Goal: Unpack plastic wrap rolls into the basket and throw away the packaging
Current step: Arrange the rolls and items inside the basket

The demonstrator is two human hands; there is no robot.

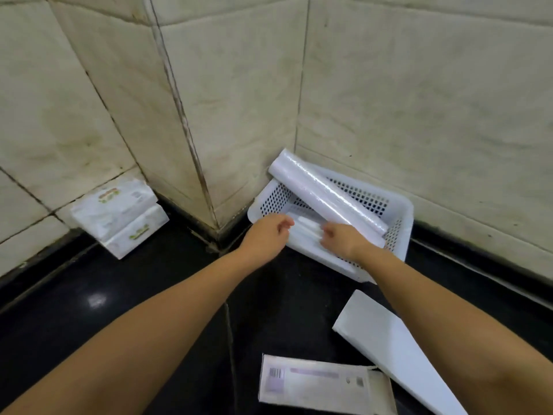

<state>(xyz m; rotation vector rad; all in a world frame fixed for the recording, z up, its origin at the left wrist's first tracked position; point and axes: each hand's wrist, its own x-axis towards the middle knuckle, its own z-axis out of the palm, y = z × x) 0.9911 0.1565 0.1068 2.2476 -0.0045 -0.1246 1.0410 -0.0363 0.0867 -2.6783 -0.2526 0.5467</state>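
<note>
A white perforated basket (401, 217) stands on the dark counter in the tiled corner. A long plastic wrap roll (326, 191) lies slanted across it, its far end sticking out over the rim against the wall. A second roll (305, 227) lies lower inside the basket. My left hand (266, 233) and my right hand (339, 239) are both over the basket's near side, fingers curled at that lower roll. Whether they grip it or only touch it is unclear. An opened white box (323, 381) with a barcode label lies near me on the counter.
A flat white piece of packaging (392, 345) lies to the right of the box. Two packs of tissues (119, 217) lean against the wall at the left. Tiled walls close in the corner behind the basket. The counter is black and glossy.
</note>
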